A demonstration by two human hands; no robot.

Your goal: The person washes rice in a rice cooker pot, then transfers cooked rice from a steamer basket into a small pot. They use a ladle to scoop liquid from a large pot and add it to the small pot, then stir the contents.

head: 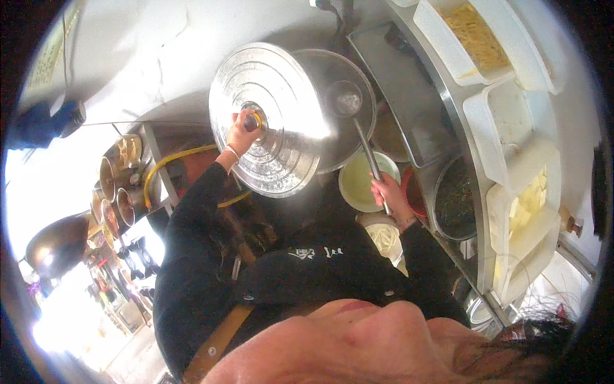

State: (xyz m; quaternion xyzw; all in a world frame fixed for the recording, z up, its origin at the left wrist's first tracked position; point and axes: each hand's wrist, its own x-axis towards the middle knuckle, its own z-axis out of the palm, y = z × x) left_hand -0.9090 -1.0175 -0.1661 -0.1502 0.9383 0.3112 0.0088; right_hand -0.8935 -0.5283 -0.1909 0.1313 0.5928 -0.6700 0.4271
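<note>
My left hand (pixel 243 128) grips the knob of a large round metal pot lid (pixel 280 165), which is tilted up beside a big stockpot (pixel 331 156). The lid hides the pot's left side. In my right hand (pixel 391 196) is the metal handle of a ladle (pixel 367 144); its round bowl lies over the pot's dim contents. Below that hand stands a white bucket (pixel 352 185) with pale green inside. Closer to my body is a container with a crumpled pale liner (pixel 385 240).
On the right, a metal shelf holds white plastic tubs (pixel 499 125) with yellowish food strips. A rectangular metal tray (pixel 398 91) and a dark round container (pixel 455 201) stand beside it. At left are a yellow hose (pixel 180 154), several round canisters (pixel 108 178) and a wok (pixel 57 242).
</note>
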